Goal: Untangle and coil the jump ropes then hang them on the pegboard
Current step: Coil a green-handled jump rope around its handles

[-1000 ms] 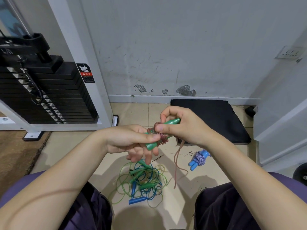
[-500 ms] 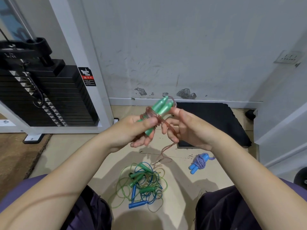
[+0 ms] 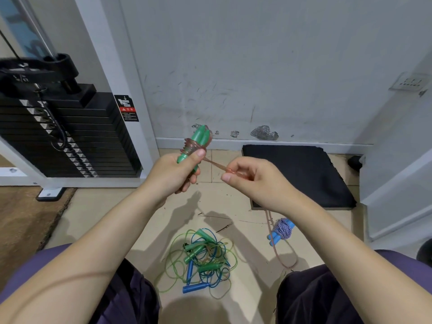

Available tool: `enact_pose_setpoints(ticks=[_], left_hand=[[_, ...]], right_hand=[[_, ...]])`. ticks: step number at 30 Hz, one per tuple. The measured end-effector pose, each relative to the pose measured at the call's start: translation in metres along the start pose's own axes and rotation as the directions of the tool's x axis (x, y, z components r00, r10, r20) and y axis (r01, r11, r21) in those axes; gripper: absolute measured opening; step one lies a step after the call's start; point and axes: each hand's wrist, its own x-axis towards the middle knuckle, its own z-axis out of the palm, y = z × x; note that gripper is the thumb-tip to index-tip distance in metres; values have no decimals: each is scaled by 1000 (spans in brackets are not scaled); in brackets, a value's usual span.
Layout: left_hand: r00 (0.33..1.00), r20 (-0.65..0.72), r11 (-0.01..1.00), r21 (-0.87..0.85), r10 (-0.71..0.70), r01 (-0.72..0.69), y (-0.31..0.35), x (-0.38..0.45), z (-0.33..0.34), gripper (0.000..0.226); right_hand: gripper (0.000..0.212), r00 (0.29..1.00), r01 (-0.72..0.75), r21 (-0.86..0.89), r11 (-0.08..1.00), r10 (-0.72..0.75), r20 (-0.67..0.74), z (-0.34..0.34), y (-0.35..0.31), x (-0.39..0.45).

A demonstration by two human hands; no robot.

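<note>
Left hand (image 3: 174, 174) round green handles (image 3: 198, 142), right hand (image 3: 252, 181) pinching pink cord (image 3: 216, 165).

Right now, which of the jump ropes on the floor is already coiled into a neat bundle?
The purple-and-white braided rope with light blue handles, lying alone below the right hand. The green and blue plastic ropes still form a loose tangle.

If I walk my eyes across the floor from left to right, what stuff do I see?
Black weight stack → tangled pile of green and blue jump ropes → blue-handled rope bundle → black mat.
</note>
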Motion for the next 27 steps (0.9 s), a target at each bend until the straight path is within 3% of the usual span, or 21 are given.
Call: enact_pose_setpoints(ticks=[5, 11, 18, 21, 27], left_hand=[[959, 272, 965, 262, -76, 2, 1, -4, 8, 45], [798, 564, 906, 421, -214, -55, 7, -15, 23, 45], [810, 562, 881, 455, -169, -132, 7, -15, 24, 41], [806, 573, 899, 417, -146, -134, 6, -15, 23, 39], [777, 614, 917, 376, -137, -135, 6, -16, 18, 39]], right_hand=[[10, 970, 200, -183, 963, -221, -105, -14, -2, 2], [17, 971, 223, -206, 953, -235, -38, -8, 7, 4], [12, 996, 78, -62, 995, -81, -42, -3, 10, 4], [20, 998, 36, 34, 999, -34, -46, -7, 10, 4], [21, 998, 57, 57, 997, -58, 14, -8, 10, 2]])
